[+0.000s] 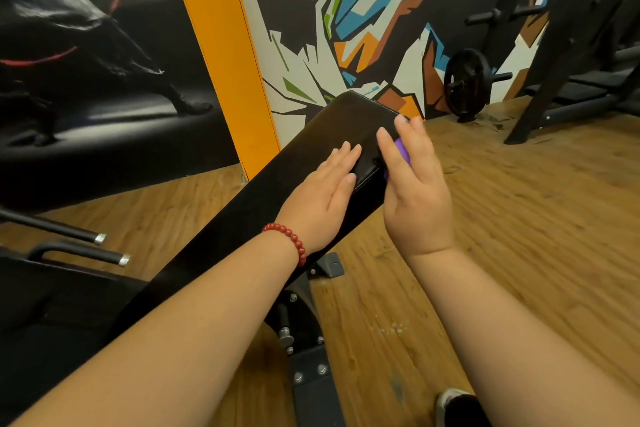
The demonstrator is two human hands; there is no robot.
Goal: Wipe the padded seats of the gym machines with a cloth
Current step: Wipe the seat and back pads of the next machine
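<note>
A long black padded bench runs from the lower left up toward the painted wall. My left hand, with a red bead bracelet at the wrist, lies flat on the pad with straight fingers. My right hand is at the bench's right edge, fingers mostly straight, pressing a purple cloth against the side of the pad. Only a small patch of the cloth shows behind the fingers; the rest is hidden by the hand.
The bench's metal frame and bolted foot stand on the wooden floor. Black handle bars jut out at the left. A weight plate leans at the wall, beside a black rack. My shoe is at the bottom.
</note>
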